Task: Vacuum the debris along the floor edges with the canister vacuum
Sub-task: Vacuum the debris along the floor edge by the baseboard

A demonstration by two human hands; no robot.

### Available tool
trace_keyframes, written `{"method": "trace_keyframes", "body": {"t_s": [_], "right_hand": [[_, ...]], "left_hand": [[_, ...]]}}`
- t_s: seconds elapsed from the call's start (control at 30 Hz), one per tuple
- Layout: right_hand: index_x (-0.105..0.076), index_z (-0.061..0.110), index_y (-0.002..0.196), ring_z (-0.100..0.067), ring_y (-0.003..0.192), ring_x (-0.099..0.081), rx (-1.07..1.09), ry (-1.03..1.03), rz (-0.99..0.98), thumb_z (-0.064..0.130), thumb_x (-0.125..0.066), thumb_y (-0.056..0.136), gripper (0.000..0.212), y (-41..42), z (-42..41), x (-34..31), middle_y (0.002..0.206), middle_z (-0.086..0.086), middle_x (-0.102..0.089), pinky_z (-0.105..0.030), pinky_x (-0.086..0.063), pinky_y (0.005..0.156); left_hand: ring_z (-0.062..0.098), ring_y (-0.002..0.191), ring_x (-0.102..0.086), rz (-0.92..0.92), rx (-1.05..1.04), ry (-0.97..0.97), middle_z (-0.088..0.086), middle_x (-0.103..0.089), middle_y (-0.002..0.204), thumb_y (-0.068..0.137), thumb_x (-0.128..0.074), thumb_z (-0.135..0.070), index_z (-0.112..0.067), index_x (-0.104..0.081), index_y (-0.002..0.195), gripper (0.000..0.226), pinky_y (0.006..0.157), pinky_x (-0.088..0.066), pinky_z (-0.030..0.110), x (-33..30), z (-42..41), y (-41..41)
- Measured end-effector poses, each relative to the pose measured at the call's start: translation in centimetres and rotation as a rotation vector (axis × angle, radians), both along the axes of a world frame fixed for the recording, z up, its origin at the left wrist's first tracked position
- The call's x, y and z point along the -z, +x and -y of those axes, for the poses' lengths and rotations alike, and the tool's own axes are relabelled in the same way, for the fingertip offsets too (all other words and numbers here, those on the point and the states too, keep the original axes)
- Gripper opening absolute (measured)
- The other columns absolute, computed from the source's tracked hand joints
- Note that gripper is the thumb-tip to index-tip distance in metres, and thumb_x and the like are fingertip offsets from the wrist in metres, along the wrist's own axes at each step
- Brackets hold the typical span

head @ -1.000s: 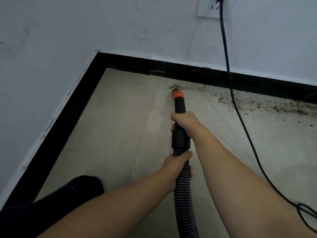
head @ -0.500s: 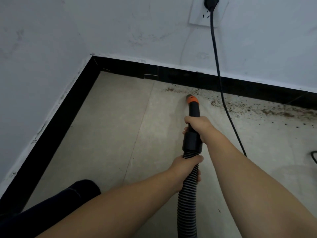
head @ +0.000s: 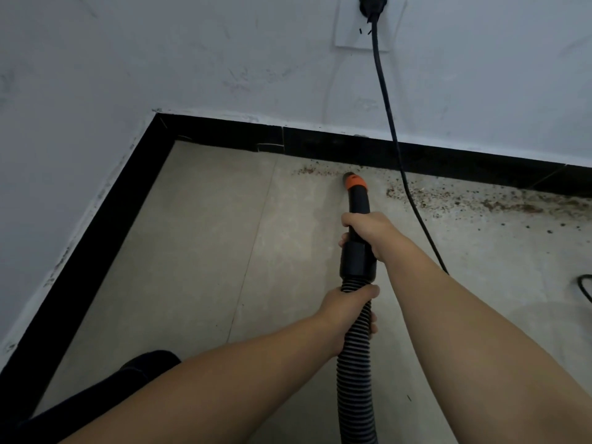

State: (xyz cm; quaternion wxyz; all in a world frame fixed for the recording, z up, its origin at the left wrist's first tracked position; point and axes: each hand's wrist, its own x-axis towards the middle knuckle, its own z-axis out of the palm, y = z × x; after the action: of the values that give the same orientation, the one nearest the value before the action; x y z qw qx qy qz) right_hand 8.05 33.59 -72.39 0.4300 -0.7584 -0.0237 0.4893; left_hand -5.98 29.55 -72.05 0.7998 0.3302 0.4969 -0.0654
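Note:
The vacuum's black nozzle tube with an orange tip (head: 355,182) points at the floor just short of the black baseboard (head: 336,149). My right hand (head: 368,229) grips the rigid black tube. My left hand (head: 347,310) grips the ribbed black hose (head: 354,379) just below the cuff. Brown debris (head: 499,203) lies scattered along the floor edge to the right of the tip, and a small patch of crumbs (head: 307,170) sits to its left. The canister itself is out of view.
A black power cord (head: 389,116) hangs from a wall socket (head: 365,24) and runs down across the debris to the right of my right arm. White walls meet in a corner at upper left. A dark trouser leg (head: 105,392) is at lower left.
The orange tip has shifted right along the baseboard, from the left end of the debris line to a spot further along it. Both hands keep their grip.

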Motion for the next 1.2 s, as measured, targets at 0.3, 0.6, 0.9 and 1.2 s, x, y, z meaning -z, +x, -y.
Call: {"method": "trace_keyframes", "body": {"t_s": [0.3,0.6,0.9,1.2], "right_hand": [[-0.048,0.002,0.106,-0.023,0.049,-0.062,-0.174,0.061,-0.035,0.007,-0.061,0.081,0.029,-4.9,-5.3,0.7,0.068,-0.014,-0.061,-0.029,-0.053,0.05],[-0.047,0.002,0.11,-0.023,0.052,-0.063,-0.205,0.046,-0.01,0.009,-0.061,0.082,0.032,-4.3,-5.6,0.2,0.069,-0.013,-0.063,-0.03,-0.054,0.053],[-0.049,0.006,0.095,-0.019,0.041,-0.062,0.023,0.0,0.013,0.008,-0.06,0.082,0.018,1.1,0.5,0.1,0.061,-0.011,-0.061,-0.026,-0.05,0.043],[-0.047,0.009,0.088,-0.019,0.04,-0.061,0.098,0.014,0.011,0.008,-0.06,0.084,0.014,3.7,0.8,0.4,0.064,-0.012,-0.06,-0.027,-0.052,0.044]], "left_hand": [[0.02,0.042,-0.054,-0.03,-0.182,0.006,0.011,-0.057,0.059,0.088,-0.068,-0.02,-0.002,-0.054,0.099,0.025,0.044,-0.048,0.025,0.3,-2.9,-3.9],[0.019,0.042,-0.054,-0.022,-0.144,-0.002,0.01,-0.057,0.058,0.088,-0.068,-0.021,-0.002,-0.054,0.096,0.025,0.044,-0.048,0.024,-0.2,-3.5,-3.4],[0.018,0.046,-0.054,0.039,0.069,0.002,0.01,-0.057,0.064,0.089,-0.067,-0.022,-0.006,-0.051,0.095,0.023,0.048,-0.048,0.024,-0.3,-0.2,0.5],[0.018,0.048,-0.055,0.034,0.093,0.018,0.009,-0.057,0.065,0.088,-0.067,-0.022,-0.006,-0.051,0.094,0.023,0.052,-0.048,0.026,0.0,-0.6,3.0]]}}
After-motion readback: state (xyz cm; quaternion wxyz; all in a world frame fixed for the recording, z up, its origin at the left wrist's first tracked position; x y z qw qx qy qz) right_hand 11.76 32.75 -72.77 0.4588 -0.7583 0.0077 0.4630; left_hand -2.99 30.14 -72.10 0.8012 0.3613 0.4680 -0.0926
